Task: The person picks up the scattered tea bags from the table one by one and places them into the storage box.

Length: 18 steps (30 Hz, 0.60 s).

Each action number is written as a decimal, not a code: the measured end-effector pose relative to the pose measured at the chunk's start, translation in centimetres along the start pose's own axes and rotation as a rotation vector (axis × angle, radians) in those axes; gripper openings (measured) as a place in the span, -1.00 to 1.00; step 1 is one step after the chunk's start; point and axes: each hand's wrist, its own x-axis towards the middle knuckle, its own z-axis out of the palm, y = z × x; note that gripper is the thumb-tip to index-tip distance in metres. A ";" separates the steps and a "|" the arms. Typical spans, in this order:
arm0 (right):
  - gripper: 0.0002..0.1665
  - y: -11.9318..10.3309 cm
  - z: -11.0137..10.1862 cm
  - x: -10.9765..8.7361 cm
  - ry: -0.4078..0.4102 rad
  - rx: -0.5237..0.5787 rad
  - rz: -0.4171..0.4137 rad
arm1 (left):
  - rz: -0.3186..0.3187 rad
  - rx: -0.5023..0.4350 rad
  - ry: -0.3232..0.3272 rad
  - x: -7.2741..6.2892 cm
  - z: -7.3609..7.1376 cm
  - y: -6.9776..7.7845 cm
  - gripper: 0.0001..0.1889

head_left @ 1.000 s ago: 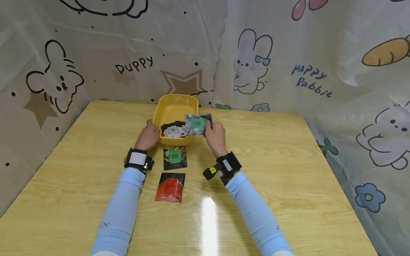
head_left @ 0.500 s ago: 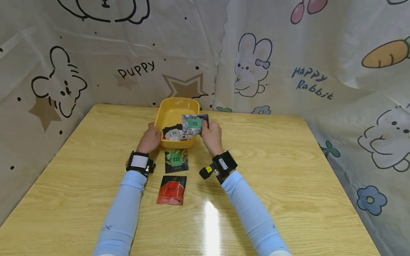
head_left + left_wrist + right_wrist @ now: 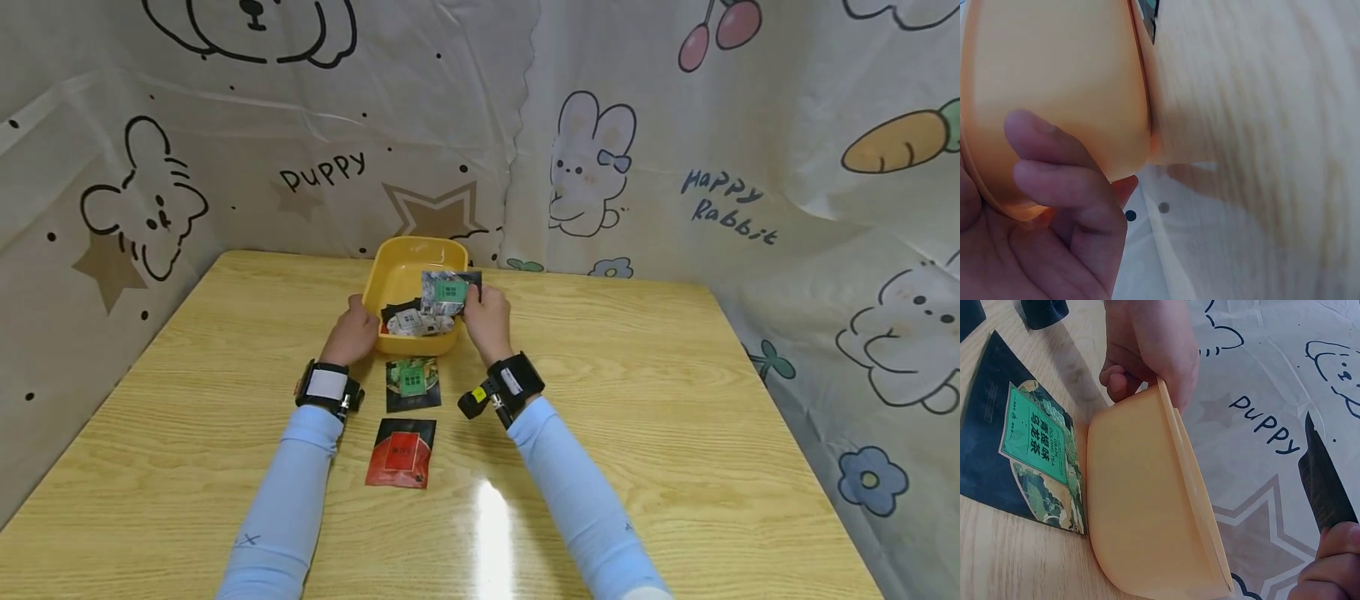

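My left hand (image 3: 351,332) grips the rim of a yellow plastic tub (image 3: 416,345) at its front left corner. In the left wrist view two fingers (image 3: 1060,184) lie along the tub's outer wall. My right hand (image 3: 489,323) pinches the right edge of a silvery tea sachet (image 3: 450,292) with a green label and holds it over the tub's right side. Seen edge-on in the right wrist view, that sachet (image 3: 1325,484) is dark. Below it, white-and-black sachets (image 3: 408,320) lie inside the tub, partly covered.
A green-labelled oolong tea sachet (image 3: 412,383) lies flat on the wooden table (image 3: 637,433) just in front of the tub. Nearer still lies a red-and-black sachet (image 3: 402,454). A printed curtain (image 3: 300,108) hangs behind the table.
My right hand has moved left with the sachet, farther over the tub. The left hand keeps its grip on the rim. The head view has tilted up slightly.
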 end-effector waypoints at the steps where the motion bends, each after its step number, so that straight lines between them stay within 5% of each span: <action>1: -0.50 0.0 0.1 0.1 -0.002 0.001 -0.002 | 0.001 -0.001 0.002 0.0 0.0 0.0 -0.46; 18: -0.51 -0.3 2.3 1.1 -0.048 -0.027 0.003 | 0.006 0.000 0.009 0.1 0.0 -0.2 -0.48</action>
